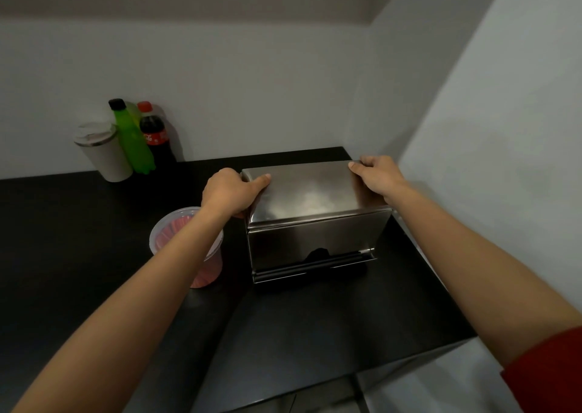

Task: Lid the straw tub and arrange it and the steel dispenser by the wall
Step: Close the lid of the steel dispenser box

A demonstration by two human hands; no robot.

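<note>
A steel dispenser (pixel 310 220) stands on the black counter (pixel 94 249) near the right wall, its front slot facing me. My left hand (pixel 231 192) grips its left end with the thumb on the top. My right hand (pixel 376 176) grips its right end the same way. To the left of the dispenser stands a clear plastic tub (pixel 206 264) holding red straws, with a lid on its rim. My left forearm crosses over the tub and hides much of it.
At the back left, against the wall, stand a pale lidded tumbler (pixel 102 153), a green bottle (pixel 132 138) and a cola bottle (pixel 157 138). White walls meet in a corner behind the dispenser. The counter's edge runs along the lower right.
</note>
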